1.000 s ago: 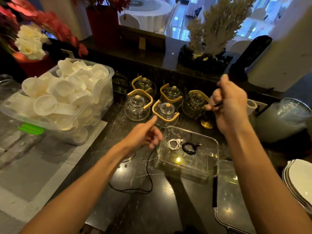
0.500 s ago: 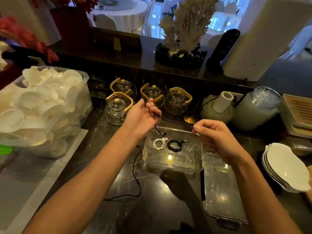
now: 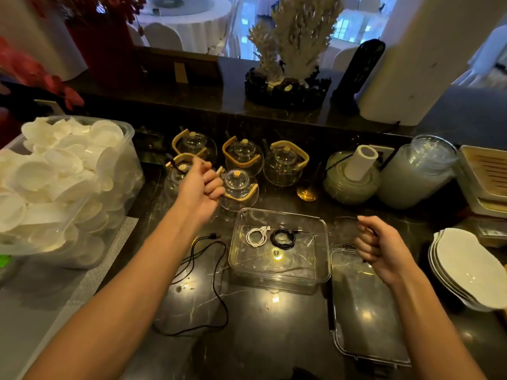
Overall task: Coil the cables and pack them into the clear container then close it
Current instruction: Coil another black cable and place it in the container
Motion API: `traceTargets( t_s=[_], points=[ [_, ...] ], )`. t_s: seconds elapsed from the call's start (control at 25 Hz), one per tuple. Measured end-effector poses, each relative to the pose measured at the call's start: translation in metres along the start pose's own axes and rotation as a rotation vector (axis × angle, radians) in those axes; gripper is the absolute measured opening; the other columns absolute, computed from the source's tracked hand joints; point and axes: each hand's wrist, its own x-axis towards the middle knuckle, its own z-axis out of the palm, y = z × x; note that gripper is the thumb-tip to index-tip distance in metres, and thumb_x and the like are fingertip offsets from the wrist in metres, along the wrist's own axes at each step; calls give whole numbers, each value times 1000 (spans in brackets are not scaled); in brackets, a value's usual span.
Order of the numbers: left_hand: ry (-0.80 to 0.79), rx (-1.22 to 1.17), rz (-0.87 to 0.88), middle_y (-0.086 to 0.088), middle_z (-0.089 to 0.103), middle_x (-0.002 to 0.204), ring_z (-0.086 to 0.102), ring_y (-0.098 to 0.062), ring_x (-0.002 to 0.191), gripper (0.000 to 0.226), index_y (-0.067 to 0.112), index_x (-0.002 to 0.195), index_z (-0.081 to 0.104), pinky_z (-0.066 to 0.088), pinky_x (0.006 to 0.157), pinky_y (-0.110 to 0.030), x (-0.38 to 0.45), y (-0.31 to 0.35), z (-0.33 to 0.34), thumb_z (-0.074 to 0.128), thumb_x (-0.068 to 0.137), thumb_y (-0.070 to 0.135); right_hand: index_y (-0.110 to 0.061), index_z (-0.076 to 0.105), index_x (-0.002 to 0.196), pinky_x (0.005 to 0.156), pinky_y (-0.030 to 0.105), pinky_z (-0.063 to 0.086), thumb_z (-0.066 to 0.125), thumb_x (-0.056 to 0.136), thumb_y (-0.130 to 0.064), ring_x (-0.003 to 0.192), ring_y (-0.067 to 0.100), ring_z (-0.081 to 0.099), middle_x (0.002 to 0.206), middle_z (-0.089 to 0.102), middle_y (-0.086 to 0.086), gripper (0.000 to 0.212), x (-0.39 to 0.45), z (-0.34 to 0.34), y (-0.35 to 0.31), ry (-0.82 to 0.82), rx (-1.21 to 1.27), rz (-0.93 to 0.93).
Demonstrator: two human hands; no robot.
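The clear container [image 3: 279, 272] sits open on the dark counter with a coiled white cable [image 3: 256, 236] and a coiled black cable [image 3: 283, 238] side by side inside; its lid [image 3: 367, 311] lies just right of it. A loose black cable [image 3: 211, 283] snakes on the counter to its left. The left hand [image 3: 200, 187] is curled over the glass teapots [image 3: 241, 187], can't tell if it's holding anything, and the right hand [image 3: 381, 248] pinches a thin dark cable end.

Pretty dim overall, warm yellowish light on the near side while cold blue daylight comes through the windows [image 3: 354, 26] at the back and blows them out a bit. The dark marble counter [image 3: 260, 319] is glossy, so small lamp reflections show as bright dots, one right through the clear container [image 3: 323, 272] and more on the lid [image 3: 365, 314]. The forearms cast soft shadows. Wide-angle lens, so the pillar [image 3: 428, 50] leans and edges bend. The left hand [image 3: 201, 185] looks slightly smeared, and the red flowers [image 3: 33, 75] are soft.
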Motion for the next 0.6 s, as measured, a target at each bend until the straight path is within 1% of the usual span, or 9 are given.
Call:
traceTargets(
  t_s=[0.12,0.16,0.24,0.28,0.32,0.36,0.4,0.48,0.6],
  points=[
    [-105,154,-101,9,26,52,15,-7,42,49,19,72,50,9,40,-23,-10,-11,5,43,99,59,-12,63,75,38,22,24,61,97,-18,42,8,30,57,44,0,23,5,5,7,68,-382,-52],
    [-153,224,-132,9,25,50,13,-8,43,53,19,70,50,8,40,-24,-14,-18,9,41,96,65,-12,73,83,41,21,28,62,98,-16,44,8,37,66,59,3,19,2,14,6,46,-554,-88],
    [-233,369,-183,10,25,47,13,-8,40,58,19,71,49,8,38,-22,-21,-37,19,36,96,70,-20,81,98,52,12,39,65,98,-18,56,3,61,89,77,-4,16,-11,44,2,-70,-750,-163],
    [-264,412,-209,10,25,47,15,-7,38,60,18,72,50,9,38,-22,-24,-49,25,33,97,69,-23,81,103,62,10,43,66,98,-22,70,-3,68,94,79,-8,16,-18,62,1,-159,-758,-191],
    [-289,431,-231,9,25,47,17,-7,37,60,16,73,50,9,37,-22,-26,-61,29,30,99,67,-23,80,107,65,10,44,67,97,-28,74,-4,69,91,79,-11,17,-25,81,2,-260,-729,-198],
    [-302,433,-239,8,26,48,18,-7,37,59,16,75,51,10,37,-22,-27,-72,34,29,101,64,-21,78,110,59,9,42,65,98,-32,63,0,66,79,75,-10,21,-32,99,5,-351,-691,-170],
    [-301,425,-237,7,26,49,19,-7,38,57,15,77,51,12,37,-22,-28,-80,37,29,103,61,-15,76,111,48,11,36,63,99,-35,47,4,54,64,66,-9,27,-37,114,9,-419,-638,-109],
    [-276,402,-215,4,29,54,24,-8,42,53,13,80,52,20,38,-20,-29,-88,42,33,105,56,-5,67,109,36,16,21,61,99,-39,37,3,29,55,51,-7,36,-40,131,19,-495,-473,41],
    [-254,399,-166,3,37,58,36,-9,50,43,14,84,54,33,51,-22,-28,-86,46,37,107,46,-6,61,104,34,16,15,63,99,-35,36,2,25,82,70,9,30,-34,136,36,-534,-212,139]
  ],
)
